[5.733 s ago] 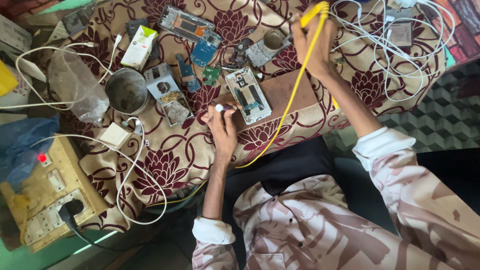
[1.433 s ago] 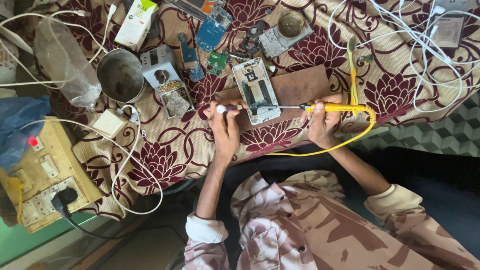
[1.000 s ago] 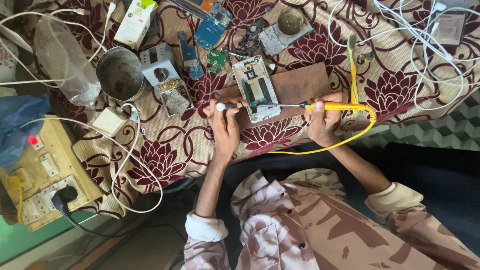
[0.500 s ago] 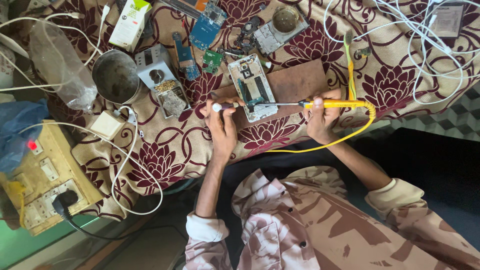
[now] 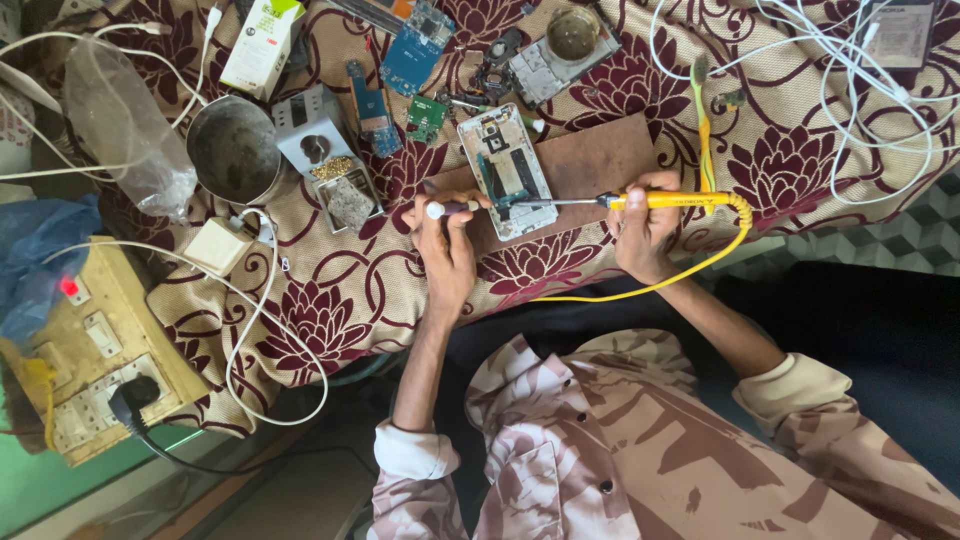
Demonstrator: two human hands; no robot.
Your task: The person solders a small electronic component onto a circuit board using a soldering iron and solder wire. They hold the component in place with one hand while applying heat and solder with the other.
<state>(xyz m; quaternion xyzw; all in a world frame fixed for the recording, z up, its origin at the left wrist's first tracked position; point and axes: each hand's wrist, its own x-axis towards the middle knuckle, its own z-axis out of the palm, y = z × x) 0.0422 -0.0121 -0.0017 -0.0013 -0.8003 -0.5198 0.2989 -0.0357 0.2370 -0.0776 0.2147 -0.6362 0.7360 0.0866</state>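
Head view: phone frame [image 5: 508, 170] between hands.

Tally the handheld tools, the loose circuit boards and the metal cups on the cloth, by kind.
Yellow-handled soldering iron, in the right hand: 1
Small white-capped tool, in the left hand: 1
Loose blue or green circuit boards: 3
Metal cup: 1
Total: 6
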